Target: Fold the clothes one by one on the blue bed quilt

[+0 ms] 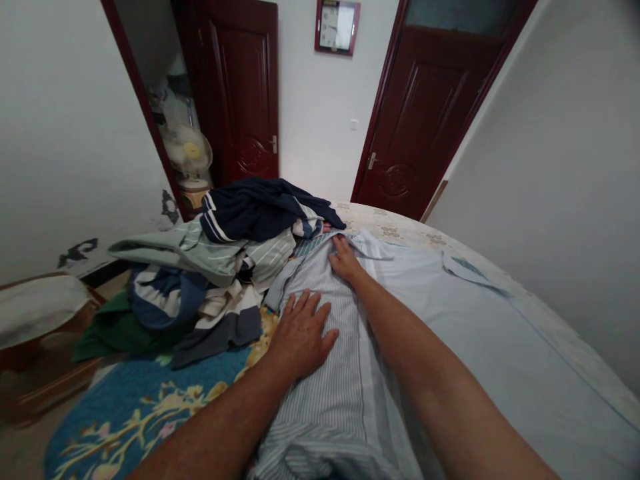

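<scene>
A grey-and-white striped shirt [323,287] lies spread on the table in front of me. My left hand [303,333] rests flat on it, fingers spread. Farther up, my right hand [345,259] touches the shirt's far end; its fingers stretch forward and the thumb sits to the left. Beneath and to the right spreads a pale blue-white garment or cloth [440,320], with a folded-back flap near its far edge. The shirt's near end is bunched up close to me.
Heaped clothes, with a navy garment [265,207] on top and a light green one [200,257] below, lie left. A blue floral cloth [150,393] covers the near left. A chair [45,313] stands beside the table; a fan [190,150] is in the doorway.
</scene>
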Motion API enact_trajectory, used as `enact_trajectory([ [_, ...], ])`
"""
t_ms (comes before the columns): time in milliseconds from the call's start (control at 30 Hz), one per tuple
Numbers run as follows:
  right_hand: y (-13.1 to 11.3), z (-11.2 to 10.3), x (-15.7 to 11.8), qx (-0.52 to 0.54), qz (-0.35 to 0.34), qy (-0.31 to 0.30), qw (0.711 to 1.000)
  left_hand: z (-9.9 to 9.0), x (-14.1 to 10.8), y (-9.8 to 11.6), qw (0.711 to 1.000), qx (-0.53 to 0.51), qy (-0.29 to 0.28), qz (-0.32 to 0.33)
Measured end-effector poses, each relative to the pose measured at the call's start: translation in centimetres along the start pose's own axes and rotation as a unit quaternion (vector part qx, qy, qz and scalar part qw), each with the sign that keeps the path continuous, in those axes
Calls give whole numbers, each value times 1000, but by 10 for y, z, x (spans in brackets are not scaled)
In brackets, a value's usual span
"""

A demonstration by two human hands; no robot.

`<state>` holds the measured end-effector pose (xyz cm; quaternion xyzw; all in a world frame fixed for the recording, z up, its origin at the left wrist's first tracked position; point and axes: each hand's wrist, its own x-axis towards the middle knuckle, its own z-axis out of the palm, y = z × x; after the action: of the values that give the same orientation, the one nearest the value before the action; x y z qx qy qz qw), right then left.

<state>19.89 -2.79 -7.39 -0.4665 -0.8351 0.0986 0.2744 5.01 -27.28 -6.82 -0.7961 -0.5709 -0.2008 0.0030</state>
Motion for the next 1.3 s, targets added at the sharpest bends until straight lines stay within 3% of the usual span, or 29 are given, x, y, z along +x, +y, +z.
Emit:
enact_trajectory([
  [100,-3,12,14,2,30,52,998,-2,1,1,1000,-10,17,1],
  [300,-11,18,2,-82,66,83,991,-19,7,-21,982,27,173,-76],
  [433,-14,12,-10,-105,82,79,988,-27,7,-42,982,53,146,-104],
  [600,-19,-7,-37,-123,58,3,991,-19,8,-51,990,94,73,-73],
  [667,-22,-17,-56,-125,46,-21,991,-15,11,-52,990,101,67,-70],
  [900,-12,-65,-150,-155,56,21,986,-12,22,-64,990,131,49,-32],
  [1133,38,-139,-258,-181,127,33,975,-7,25,-65,983,164,71,32],
  [1300,78,-187,-330,-205,190,26,960,4,13,-52,990,77,32,115],
])
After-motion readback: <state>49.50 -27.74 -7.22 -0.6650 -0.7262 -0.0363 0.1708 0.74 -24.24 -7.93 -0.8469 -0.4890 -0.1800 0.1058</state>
